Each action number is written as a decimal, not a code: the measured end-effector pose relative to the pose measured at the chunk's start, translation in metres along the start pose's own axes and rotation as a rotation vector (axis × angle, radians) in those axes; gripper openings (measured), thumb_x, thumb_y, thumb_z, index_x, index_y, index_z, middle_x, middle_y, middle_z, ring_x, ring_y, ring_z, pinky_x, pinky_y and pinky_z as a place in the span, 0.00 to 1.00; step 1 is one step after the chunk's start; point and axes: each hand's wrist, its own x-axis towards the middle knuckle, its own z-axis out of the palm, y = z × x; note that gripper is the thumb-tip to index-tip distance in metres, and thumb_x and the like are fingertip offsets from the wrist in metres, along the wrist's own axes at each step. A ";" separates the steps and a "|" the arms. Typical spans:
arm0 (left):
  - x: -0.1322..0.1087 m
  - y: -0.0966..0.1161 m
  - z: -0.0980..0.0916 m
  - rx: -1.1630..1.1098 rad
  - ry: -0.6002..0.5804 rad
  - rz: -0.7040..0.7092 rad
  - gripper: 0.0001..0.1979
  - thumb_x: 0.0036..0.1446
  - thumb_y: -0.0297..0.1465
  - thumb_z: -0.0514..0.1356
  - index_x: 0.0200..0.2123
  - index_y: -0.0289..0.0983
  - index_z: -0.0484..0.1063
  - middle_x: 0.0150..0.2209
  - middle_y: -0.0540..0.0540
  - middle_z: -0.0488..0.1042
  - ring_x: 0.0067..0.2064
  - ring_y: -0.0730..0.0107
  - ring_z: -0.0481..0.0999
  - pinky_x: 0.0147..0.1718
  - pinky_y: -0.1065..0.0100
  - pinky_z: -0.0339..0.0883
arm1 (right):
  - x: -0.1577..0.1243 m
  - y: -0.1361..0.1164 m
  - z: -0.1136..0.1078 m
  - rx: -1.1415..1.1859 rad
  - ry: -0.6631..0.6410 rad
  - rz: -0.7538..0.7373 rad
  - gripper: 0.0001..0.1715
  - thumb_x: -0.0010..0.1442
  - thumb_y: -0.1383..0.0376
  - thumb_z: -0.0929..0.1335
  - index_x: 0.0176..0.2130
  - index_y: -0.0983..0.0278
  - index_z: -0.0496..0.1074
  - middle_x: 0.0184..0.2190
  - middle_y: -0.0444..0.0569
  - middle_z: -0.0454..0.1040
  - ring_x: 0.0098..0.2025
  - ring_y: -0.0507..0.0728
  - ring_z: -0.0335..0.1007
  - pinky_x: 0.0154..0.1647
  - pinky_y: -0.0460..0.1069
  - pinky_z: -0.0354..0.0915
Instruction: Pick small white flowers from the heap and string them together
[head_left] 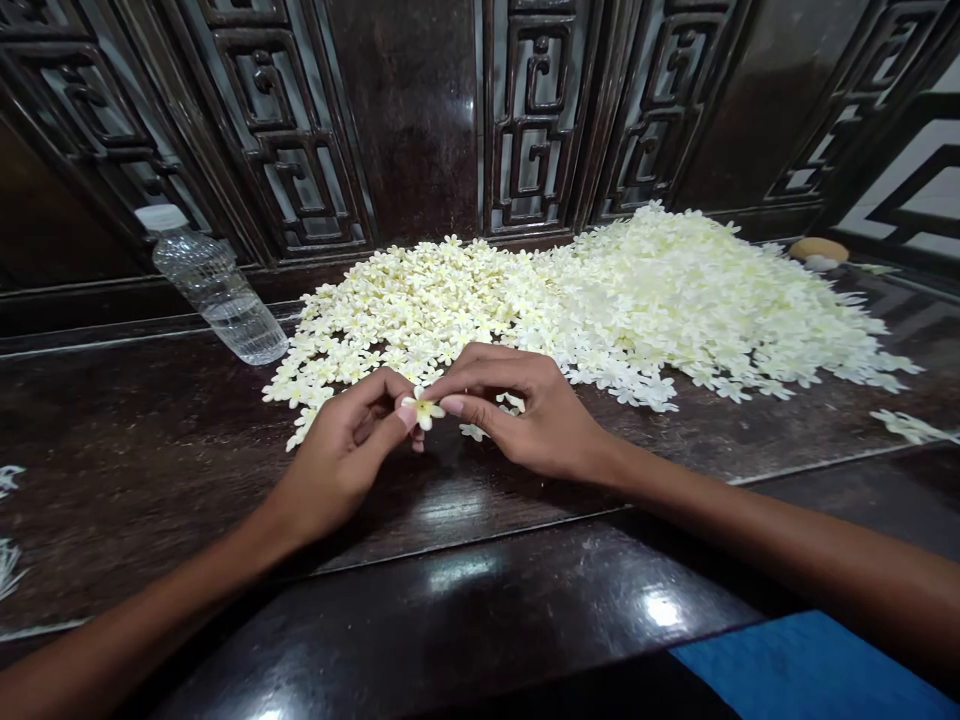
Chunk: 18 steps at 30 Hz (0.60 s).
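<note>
Between my two hands is one small artificial flower [424, 408], with pale petals and a yellow centre. My left hand [349, 430] pinches it from the left, thumb in front and the other fingers curled behind. From the right, my right hand [525, 405] grips the flower's petals with thumb and fingertips. Just behind my hands, a heap of yellow-centred flowers [420, 300] spreads over the dark wooden surface. It runs into a taller heap of whiter petal pieces [690, 300] on the right. A few loose pieces show below my right palm.
A clear plastic bottle [225, 290] with a white cap, partly filled, stands at the back left. Carved dark wood panels [420, 120] rise behind the heaps. White strands [9, 568] lie at the left edge, pale strips [911, 428] at the right. Blue cloth [810, 670] shows lower right.
</note>
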 end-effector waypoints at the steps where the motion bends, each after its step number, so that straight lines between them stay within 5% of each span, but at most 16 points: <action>1: 0.002 -0.002 -0.001 -0.084 -0.022 -0.024 0.11 0.68 0.37 0.58 0.35 0.37 0.69 0.31 0.48 0.73 0.35 0.68 0.74 0.38 0.66 0.69 | 0.000 0.000 -0.001 -0.052 -0.014 -0.056 0.09 0.69 0.69 0.70 0.46 0.64 0.82 0.36 0.49 0.78 0.39 0.53 0.73 0.41 0.50 0.68; 8: 0.006 -0.010 0.000 -0.588 -0.173 -0.197 0.07 0.62 0.32 0.60 0.32 0.37 0.65 0.28 0.48 0.70 0.30 0.68 0.70 0.31 0.66 0.66 | -0.005 0.006 -0.001 -0.235 -0.158 -0.261 0.10 0.70 0.71 0.67 0.48 0.66 0.78 0.41 0.53 0.75 0.42 0.54 0.73 0.40 0.48 0.69; 18: 0.006 -0.001 0.001 -0.725 -0.325 -0.274 0.08 0.59 0.33 0.59 0.30 0.37 0.65 0.27 0.47 0.67 0.28 0.68 0.66 0.30 0.64 0.63 | -0.005 0.001 -0.002 -0.312 -0.160 -0.385 0.08 0.72 0.70 0.66 0.48 0.66 0.75 0.43 0.54 0.75 0.43 0.51 0.74 0.39 0.46 0.70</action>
